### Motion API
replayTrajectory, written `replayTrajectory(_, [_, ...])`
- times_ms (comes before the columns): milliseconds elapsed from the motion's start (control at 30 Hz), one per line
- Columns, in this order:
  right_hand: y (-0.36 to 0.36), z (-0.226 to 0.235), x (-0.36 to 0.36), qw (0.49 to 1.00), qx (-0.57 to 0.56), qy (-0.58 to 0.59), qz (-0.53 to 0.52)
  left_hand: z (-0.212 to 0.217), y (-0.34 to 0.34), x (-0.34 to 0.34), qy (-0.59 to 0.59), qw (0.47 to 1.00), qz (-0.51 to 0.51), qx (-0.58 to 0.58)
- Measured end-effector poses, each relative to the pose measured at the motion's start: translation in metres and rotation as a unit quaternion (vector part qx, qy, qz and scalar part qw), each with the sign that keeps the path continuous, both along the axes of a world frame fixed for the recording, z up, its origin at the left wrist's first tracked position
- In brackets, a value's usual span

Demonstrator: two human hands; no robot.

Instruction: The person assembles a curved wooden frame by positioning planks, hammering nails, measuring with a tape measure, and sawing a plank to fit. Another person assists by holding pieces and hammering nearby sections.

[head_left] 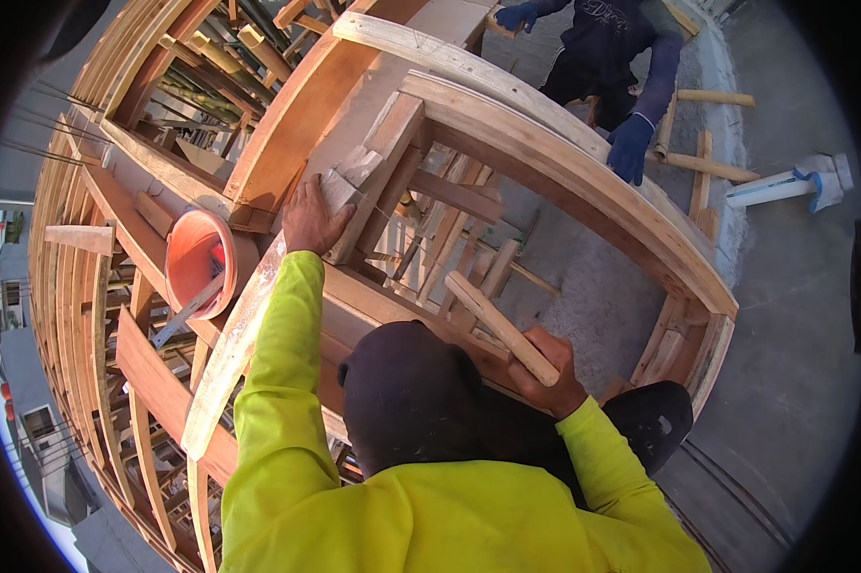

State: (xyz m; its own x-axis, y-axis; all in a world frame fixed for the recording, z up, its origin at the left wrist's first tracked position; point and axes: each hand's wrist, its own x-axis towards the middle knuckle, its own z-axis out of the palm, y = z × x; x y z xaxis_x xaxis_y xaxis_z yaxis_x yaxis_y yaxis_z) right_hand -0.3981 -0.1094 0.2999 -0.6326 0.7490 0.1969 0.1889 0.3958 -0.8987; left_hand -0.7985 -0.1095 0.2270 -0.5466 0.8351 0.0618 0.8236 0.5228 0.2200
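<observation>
My left hand is at the near-left corner of a wooden frame, its fingers and thumb on either side of a pale wood block. Just beneath that hand ends a long, white-smeared board. Lower right, my right hand is closed around one end of a thick, short wooden stick. The stick's free end points up and left over the frame's opening. Whether anything is fixed to the gripped end is hidden.
An orange bucket with a metal blade-like tool stands left of my left arm. Across the frame, a co-worker's blue-gloved hand touches its far side. Curved timber ribs lie left; a white pipe lies on the concrete right.
</observation>
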Motion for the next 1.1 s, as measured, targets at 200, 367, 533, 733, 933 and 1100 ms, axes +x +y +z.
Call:
replayTrajectory(200, [0.006, 0.029, -0.018, 0.998, -0.050, 0.024, -0.001, 0.005, -0.007, 0.024, 0.000, 0.999, -0.008, -0.043])
replayTrajectory(367, [-0.011, 0.037, 0.005, 0.999, 0.013, 0.031, 0.003, 0.042, -0.010, 0.001, -0.009, 0.999, 0.029, -0.028])
replayTrajectory(533, [-0.025, 0.047, 0.030, 0.999, 0.038, 0.014, -0.017, 0.056, -0.008, 0.018, 0.032, 0.997, -0.033, 0.064])
replayTrajectory(733, [-0.032, 0.072, 0.053, 0.999, 0.051, -0.015, -0.004, 0.071, -0.016, 0.044, 0.017, 0.998, -0.026, 0.058])
replayTrajectory(933, [-0.037, 0.087, 0.046, 0.993, -0.076, -0.076, -0.050, 0.065, -0.021, 0.112, -0.071, 0.995, -0.074, 0.006])
replayTrajectory(1100, [-0.063, 0.062, 0.092, 0.997, 0.067, 0.046, -0.019, 0.058, -0.030, 0.093, -0.011, 0.996, -0.051, 0.067])
